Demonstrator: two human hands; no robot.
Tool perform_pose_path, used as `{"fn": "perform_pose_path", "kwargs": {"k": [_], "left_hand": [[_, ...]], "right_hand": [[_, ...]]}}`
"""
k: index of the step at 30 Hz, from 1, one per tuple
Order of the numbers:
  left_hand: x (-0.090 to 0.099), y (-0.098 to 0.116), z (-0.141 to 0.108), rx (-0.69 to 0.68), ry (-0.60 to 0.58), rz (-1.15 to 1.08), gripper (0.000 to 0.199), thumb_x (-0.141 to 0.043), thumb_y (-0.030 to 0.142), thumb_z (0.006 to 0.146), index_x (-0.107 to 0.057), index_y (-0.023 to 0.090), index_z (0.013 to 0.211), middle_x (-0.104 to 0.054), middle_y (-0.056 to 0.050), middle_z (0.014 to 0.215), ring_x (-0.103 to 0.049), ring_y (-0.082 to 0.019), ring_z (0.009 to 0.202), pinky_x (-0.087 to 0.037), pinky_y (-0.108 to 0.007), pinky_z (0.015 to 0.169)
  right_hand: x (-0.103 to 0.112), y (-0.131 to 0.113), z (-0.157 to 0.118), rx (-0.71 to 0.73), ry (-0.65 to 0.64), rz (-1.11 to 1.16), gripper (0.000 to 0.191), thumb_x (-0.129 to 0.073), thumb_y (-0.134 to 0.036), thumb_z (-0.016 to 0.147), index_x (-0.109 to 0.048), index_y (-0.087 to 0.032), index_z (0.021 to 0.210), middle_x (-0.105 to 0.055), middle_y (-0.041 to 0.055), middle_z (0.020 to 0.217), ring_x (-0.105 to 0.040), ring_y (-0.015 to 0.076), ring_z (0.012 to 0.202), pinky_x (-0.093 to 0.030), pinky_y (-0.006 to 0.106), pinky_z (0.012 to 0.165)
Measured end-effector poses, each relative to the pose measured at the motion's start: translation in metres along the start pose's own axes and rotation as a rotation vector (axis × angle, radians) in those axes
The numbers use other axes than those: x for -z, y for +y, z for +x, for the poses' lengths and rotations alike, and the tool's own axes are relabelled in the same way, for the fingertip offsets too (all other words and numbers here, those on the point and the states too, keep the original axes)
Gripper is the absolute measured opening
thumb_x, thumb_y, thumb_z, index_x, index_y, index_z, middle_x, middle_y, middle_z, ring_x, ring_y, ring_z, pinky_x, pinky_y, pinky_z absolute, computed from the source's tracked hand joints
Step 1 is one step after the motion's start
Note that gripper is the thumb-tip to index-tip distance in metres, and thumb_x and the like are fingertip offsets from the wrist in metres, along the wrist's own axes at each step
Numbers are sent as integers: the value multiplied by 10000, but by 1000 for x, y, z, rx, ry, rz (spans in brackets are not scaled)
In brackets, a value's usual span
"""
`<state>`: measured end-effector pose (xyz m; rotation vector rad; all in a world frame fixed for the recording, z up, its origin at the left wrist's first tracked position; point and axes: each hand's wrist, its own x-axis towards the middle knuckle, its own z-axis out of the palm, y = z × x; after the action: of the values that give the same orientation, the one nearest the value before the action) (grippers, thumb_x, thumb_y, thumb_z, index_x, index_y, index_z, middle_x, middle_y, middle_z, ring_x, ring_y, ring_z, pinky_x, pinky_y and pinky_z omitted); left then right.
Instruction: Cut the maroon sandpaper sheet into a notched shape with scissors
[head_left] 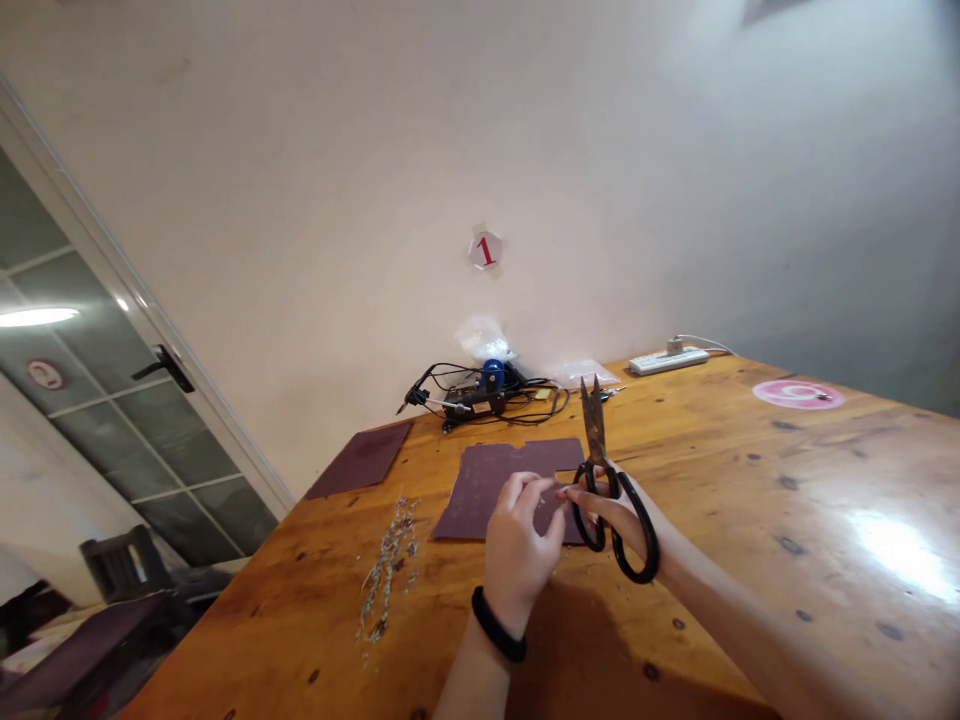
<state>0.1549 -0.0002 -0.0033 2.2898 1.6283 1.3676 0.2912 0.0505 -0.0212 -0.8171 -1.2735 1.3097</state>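
The right hand (611, 515) is gripping black-handled scissors (615, 530), its fingers closed around the loops, with the rusty blades (593, 425) pointing toward 12 o'clock and lying nearly together. The left hand (517, 545) is held half-closed with its fingers bunched, and its fingertips (544, 490) are reaching toward the right hand, just beside the scissors. I cannot tell whether they are pinching anything small. A black wristband (495, 625) is circling the left wrist.

A dark maroon sheet (487, 490) is lying flat on the wooden table (750, 560), just beyond the hands at their 12 o'clock, with a notch showing in its edge close to the scissors. The hands are partly covering its near side.

A second maroon sheet (360, 460) is lying at about 10 o'clock from the hands, near the table's far corner. Dried sprigs (386, 570) are scattered in a loose strip at 9 o'clock. Black cables and a blue-topped device (484, 390) are sitting at the far edge, with a clear plastic bag (577, 372) just beside them. A white power strip (667, 360) is lying against the wall at about 1 o'clock, and a pink round sticker (799, 395) is showing on the table at 2 o'clock.
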Motion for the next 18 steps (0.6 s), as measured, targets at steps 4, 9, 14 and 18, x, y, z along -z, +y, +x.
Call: {"fn": "perform_pose_path", "kwargs": {"k": [4, 9, 14, 18], "left_hand": [[-1, 0, 0, -33, 16, 53, 150, -596, 101, 802, -667, 171, 914, -608, -70, 939, -595, -190, 900, -494, -329, 821], [-2, 0, -2, -126, 57, 173, 178, -573, 80, 822, -699, 180, 898, -633, -65, 892, -592, -186, 822, -512, -319, 741], [-4, 3, -5, -158, 90, 263, 207, -572, 54, 810, -706, 195, 883, -646, -56, 871, -587, -184, 798, -517, -307, 706], [-8, 6, -7, -112, 105, 306, 188, -607, 82, 807, -710, 206, 903, -655, -51, 885, -599, -188, 815, -522, -305, 702]], "right_hand": [[0, 7, 2, -6, 26, 16, 400, -728, -478, 576, -449, -224, 710, -490, -59, 518, -449, 126, 414, -332, 251, 410], [0, 11, 2, -13, 26, 9, 403, -712, -444, 574, -408, -236, 738, -467, -77, 546, -433, 116, 422, -340, 244, 397], [0, 10, 1, -9, 26, -36, 352, -659, -430, 597, -403, -237, 741, -456, -80, 535, -432, 123, 433, -343, 251, 411], [2, 9, 0, 25, 51, -100, 308, -646, -391, 604, -414, -238, 738, -520, -51, 602, -508, 160, 544, -382, 267, 491]]}}
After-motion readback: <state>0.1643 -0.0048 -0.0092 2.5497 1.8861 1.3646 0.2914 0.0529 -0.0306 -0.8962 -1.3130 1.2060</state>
